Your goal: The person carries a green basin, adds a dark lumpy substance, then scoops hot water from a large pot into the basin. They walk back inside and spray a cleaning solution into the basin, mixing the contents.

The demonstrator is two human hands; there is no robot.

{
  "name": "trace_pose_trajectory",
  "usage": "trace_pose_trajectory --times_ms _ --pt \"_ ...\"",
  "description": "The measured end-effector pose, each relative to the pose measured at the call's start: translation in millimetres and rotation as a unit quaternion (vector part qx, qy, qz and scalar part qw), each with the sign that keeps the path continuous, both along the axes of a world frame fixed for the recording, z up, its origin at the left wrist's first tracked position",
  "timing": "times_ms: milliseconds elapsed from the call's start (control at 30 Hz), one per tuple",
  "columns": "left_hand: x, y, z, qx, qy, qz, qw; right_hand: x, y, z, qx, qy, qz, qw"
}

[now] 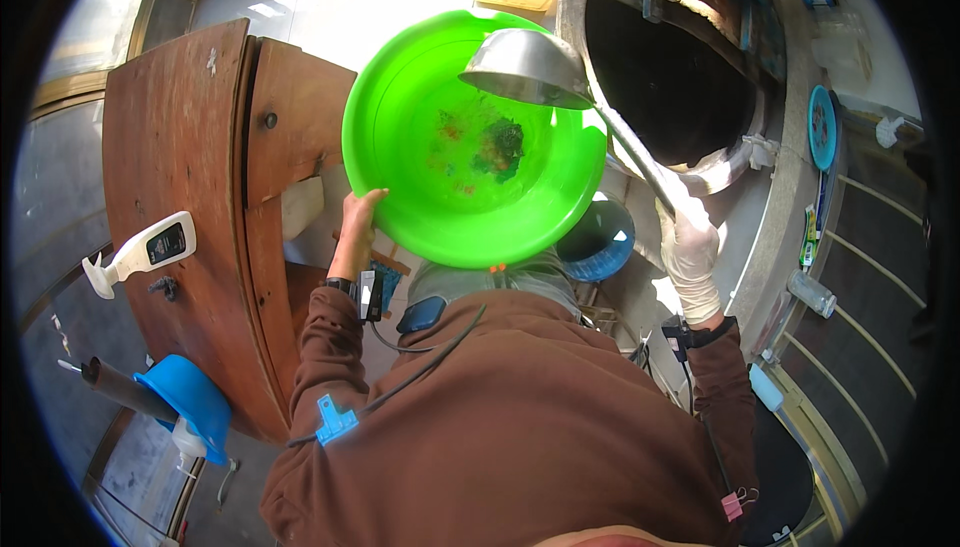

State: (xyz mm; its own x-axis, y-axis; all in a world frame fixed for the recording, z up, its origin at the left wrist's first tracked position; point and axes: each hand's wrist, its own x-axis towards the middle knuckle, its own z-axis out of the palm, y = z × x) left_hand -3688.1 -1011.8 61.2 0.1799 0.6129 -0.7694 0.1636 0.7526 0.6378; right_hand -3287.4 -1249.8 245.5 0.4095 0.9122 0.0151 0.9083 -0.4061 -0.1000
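A large green plastic basin [440, 217] is in front of me, with dark and reddish food-like bits at its bottom that I cannot make out. My left hand [360, 219], bare, grips the basin's near left rim, thumb over the edge. In a pale glove, my right hand [690, 237] is closed round the long handle of a metal ladle [527, 65]. The ladle's bowl hangs upside down over the basin's far right part, its round back upward. My right fingers are partly hidden by the glove and handle.
A brown wooden cabinet [180, 197] stands at left, a white spray bottle [150, 250] on it. A blue basin [190, 397] sits lower left. Right of the green basin are a large dark round opening [660, 77] and a bucket [600, 237]. A small blue basin [822, 127] lies on the right ledge.
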Motion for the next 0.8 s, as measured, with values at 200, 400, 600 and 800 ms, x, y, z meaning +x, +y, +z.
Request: trace_pose_trajectory --times_ms 200,400,600,800 --pt "-1.0 -0.1 2.1 0.012 0.016 -0.025 0.999 14.9 -9.0 -21.5 0.072 0.019 0.067 0.995" --pt "-0.6 -3.7 -4.7 0.024 0.015 0.014 1.0 43.3 -38.8 8.9 -0.035 0.598 -0.329 0.73" --pt "1.1 -6.7 3.2 0.011 -0.005 0.026 1.0 130.1 -59.5 -15.6 -0.064 0.534 -0.414 0.734" --pt "1.4 -7.2 14.7 0.005 0.02 0.009 1.0 227.2 -13.2 -176.2 -0.196 -0.007 -0.154 0.968"
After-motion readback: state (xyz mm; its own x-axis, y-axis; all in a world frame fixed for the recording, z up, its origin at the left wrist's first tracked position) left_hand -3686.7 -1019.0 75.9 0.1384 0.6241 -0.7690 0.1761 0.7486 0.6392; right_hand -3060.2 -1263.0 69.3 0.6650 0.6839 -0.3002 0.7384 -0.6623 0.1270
